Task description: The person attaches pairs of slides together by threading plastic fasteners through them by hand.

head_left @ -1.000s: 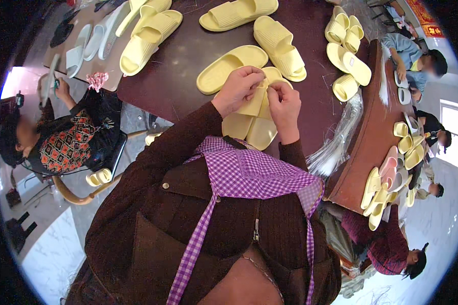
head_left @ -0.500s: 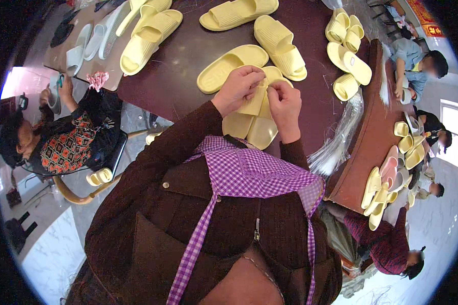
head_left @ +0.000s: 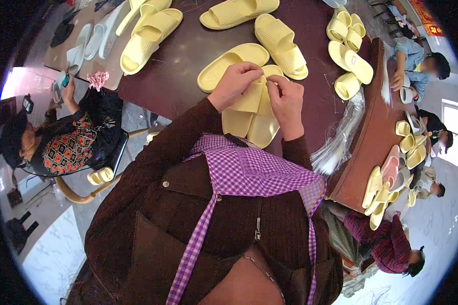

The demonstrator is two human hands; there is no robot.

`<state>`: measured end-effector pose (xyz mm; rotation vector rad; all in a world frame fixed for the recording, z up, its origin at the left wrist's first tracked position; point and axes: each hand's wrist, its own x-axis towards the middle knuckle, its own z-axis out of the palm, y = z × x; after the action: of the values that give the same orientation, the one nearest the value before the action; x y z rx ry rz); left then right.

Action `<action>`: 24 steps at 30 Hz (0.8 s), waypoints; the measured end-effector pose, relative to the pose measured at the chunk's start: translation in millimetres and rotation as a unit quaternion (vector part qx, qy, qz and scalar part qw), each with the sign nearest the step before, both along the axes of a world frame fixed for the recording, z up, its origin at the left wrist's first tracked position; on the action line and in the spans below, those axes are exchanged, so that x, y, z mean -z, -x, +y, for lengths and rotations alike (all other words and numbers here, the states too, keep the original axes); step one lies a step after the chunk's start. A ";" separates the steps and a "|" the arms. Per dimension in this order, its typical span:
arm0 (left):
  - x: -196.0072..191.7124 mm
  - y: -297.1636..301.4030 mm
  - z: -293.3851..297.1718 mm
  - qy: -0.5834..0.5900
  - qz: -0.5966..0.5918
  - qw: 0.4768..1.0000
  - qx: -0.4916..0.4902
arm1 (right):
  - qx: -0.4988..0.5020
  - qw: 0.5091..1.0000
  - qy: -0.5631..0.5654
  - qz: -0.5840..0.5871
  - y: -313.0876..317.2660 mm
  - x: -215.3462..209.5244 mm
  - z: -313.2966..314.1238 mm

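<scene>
At frame centre, left hand (head_left: 235, 85) and right hand (head_left: 286, 101) pinch the upper end of paired yellow slippers (head_left: 249, 118), which run lengthwise toward the wearer.

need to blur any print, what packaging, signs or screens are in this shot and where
Clear plastic bags: loose see-through stack at the dark table's right edge, right of the right hand.
Red sign: top right corner, a red strip with yellow marks.
No screens can be made out.

dark table (head_left: 188, 56), yellow slippers (head_left: 282, 43), plastic bags (head_left: 341, 142)
</scene>
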<state>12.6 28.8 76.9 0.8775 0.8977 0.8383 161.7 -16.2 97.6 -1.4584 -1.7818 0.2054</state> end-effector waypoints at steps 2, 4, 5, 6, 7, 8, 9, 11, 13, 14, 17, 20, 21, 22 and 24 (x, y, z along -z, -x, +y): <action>0.6 -0.2 -0.7 0.032 -0.042 0.999 0.007 | 0.005 1.000 0.012 0.004 2.8 -3.8 -0.6; 2.2 -0.7 -0.3 0.048 -0.061 0.997 0.012 | 0.023 0.999 0.032 0.019 5.8 -8.5 -1.9; 3.3 0.4 -0.5 0.072 -0.095 0.993 0.017 | 0.030 0.998 0.042 0.024 7.4 -10.2 -2.7; 3.6 1.5 -0.6 0.095 -0.129 0.987 0.023 | 0.029 0.998 0.042 0.023 7.8 -10.4 -3.4; 3.9 2.5 -0.7 0.118 -0.162 0.979 0.029 | 0.036 0.999 0.035 0.012 7.8 -10.3 -4.1; 4.2 3.5 -0.8 0.118 -0.163 0.979 0.028 | 0.044 0.999 0.028 0.000 7.7 -10.1 -4.7; 3.6 4.7 -1.1 0.121 -0.169 0.978 0.030 | 0.052 0.998 0.021 -0.012 8.3 -10.0 -5.0; 1.8 3.7 -1.2 0.129 -0.176 0.975 0.037 | 0.052 0.998 0.019 -0.013 7.1 -8.2 -4.5; -1.3 2.0 -2.2 0.128 -0.170 0.976 0.036 | 0.049 0.999 0.015 -0.018 6.8 -7.1 -4.2; -2.8 1.1 -2.9 0.127 -0.164 0.978 0.035 | 0.050 0.998 0.015 -0.018 6.8 -7.1 -4.6; -0.2 2.0 -2.1 0.125 -0.165 0.978 0.035 | 0.044 0.999 0.019 -0.022 8.4 -8.0 -3.8; 2.4 2.7 -1.0 0.123 -0.178 0.975 0.042 | 0.047 0.998 0.015 -0.028 9.3 -6.9 -3.7; 1.2 2.5 -0.9 0.123 -0.173 0.976 0.040 | 0.048 0.998 0.013 -0.032 9.4 -6.8 -3.4; 0.0 2.2 -0.8 0.124 -0.168 0.977 0.037 | 0.048 0.998 0.012 -0.032 9.5 -7.2 -3.2; -0.8 1.5 -0.3 0.123 -0.164 0.978 0.035 | 0.048 0.998 0.018 -0.037 9.7 -8.4 -2.8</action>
<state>11.1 28.5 77.8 0.5316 0.6591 0.7649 152.1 -19.0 106.0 -1.5919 -1.7694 0.1355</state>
